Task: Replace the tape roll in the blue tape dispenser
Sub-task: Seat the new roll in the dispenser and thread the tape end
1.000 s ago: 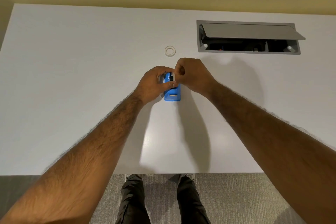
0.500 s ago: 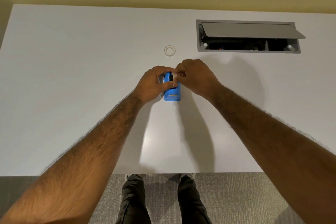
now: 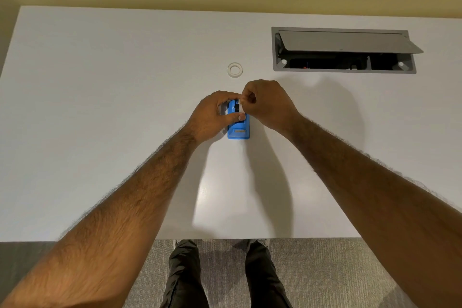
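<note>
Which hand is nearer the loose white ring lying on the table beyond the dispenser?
Right. The right hand sits just below and right of the white ring, pinching at the dispenser's top. The left hand grips the dispenser's side, lower and farther away.

Bare white table lies open all around; only the empty tape ring (just beyond the hands) and recessed cable box interrupt it.

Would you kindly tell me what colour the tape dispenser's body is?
Bright blue; the tape dispenser shows only in the head view.
</note>
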Motion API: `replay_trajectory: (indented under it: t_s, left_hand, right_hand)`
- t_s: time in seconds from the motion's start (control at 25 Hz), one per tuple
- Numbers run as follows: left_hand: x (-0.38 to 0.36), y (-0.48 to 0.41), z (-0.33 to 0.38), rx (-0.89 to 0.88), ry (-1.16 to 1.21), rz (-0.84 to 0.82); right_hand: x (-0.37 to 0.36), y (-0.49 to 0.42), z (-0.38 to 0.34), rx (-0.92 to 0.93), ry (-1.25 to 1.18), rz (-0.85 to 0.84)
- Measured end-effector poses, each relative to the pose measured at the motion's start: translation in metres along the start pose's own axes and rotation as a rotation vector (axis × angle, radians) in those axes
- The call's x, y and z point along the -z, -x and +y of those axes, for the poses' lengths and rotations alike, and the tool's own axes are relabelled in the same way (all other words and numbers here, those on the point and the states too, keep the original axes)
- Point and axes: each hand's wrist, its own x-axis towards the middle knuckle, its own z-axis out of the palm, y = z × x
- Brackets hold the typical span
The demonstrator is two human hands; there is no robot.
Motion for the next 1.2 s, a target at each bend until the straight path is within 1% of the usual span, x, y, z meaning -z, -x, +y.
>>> replay_trajectory:
  t_s: [0.36,0.52,0.64,0.72,0.92,1.08,1.2]
  left_hand:
    - [-0.003,0.001,-0.001,0.006,-0.010,0.022]
    - [-0.002,0.000,-0.001,0.025,0.010,0.015]
    - [-0.002,0.000,-0.001,0.018,0.005,0.020]
    - [-0.002,0.000,-0.001,0.009,0.018,0.025]
    - [-0.002,0.000,0.000,0.005,0.022,0.010]
    - [-0.001,0.001,0.001,0.002,0.007,0.004]
    - [0.000,0.002,0.002,0.000,0.009,0.006]
  right_hand:
    - [0.002,-0.004,0.002,0.020,-0.038,-0.026]
    - [0.009,-0.004,0.006,0.031,-0.111,0.004]
    - [0.010,0.000,0.007,0.065,-0.042,-0.033]
    - [0.005,0.002,0.005,0.054,0.015,-0.044]
    - [-0.003,0.008,-0.004,0.031,0.098,0.040]
    - [-0.006,0.008,-0.006,-0.039,-0.002,0.083]
    - [-0.005,0.009,-0.003,-0.058,-0.090,0.092]
